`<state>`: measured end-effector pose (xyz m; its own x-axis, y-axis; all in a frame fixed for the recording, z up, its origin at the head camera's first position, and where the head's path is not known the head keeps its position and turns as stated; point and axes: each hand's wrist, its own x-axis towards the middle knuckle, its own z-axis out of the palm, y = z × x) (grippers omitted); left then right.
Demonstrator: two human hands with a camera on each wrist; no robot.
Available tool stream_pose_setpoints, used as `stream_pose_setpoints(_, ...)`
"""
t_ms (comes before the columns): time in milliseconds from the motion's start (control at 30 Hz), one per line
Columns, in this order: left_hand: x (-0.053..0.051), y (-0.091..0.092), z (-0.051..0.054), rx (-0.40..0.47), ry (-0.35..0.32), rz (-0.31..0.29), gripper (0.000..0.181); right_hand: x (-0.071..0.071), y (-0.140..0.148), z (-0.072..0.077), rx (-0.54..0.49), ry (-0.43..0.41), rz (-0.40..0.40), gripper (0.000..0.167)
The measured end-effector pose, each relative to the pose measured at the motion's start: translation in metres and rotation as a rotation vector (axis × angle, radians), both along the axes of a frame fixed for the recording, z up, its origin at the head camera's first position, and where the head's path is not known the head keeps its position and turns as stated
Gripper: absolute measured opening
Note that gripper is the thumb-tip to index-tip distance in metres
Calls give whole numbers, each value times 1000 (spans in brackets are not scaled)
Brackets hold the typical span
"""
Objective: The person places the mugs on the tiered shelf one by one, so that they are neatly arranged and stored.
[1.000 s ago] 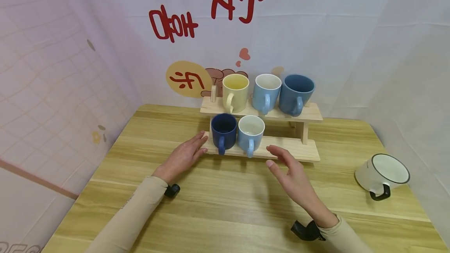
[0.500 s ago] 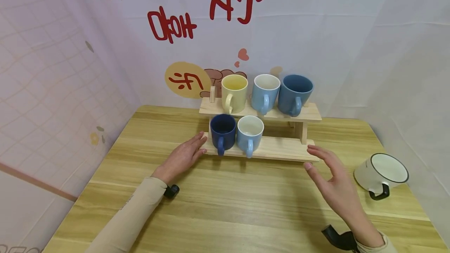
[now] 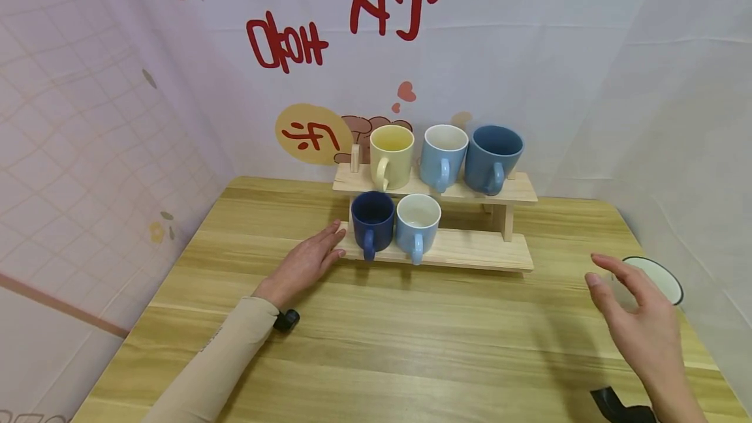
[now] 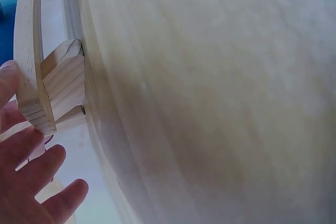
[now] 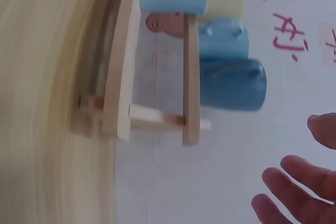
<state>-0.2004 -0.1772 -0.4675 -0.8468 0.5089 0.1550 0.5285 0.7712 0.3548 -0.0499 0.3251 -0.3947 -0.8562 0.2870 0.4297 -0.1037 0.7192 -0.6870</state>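
Note:
My left hand touches the left end of a two-tier wooden rack, its fingers mostly extended. Close up in the left wrist view, the thumb and fingers lie against the end of the rack's board. My right hand hovers at the right with thumb and fingers apart, holding nothing. Behind it a white enamel mug with a dark rim is partly hidden. On the lower tier stand a navy mug and a light blue mug. In the right wrist view, the right fingers are spread.
The upper tier bears a yellow mug, another light blue mug and a darker blue mug. The rack stands on a wood-grain table, in front of a white printed cloth.
My right hand has moved rightward, from beside the lower tier to in front of the white enamel mug, now partly covering it. My left hand has stayed at the rack's left end.

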Motion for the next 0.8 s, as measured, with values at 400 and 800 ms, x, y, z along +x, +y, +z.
stream_pose_setpoints(400, 0, -1, 0, -10, 3, 2, 54, 16, 47, -7, -199, -103, -308, 37)
stream_pose_setpoints(800, -2, -1, -1, -4, -1, -6, 55, 31, 83, -33, -358, -35, -214, 31)
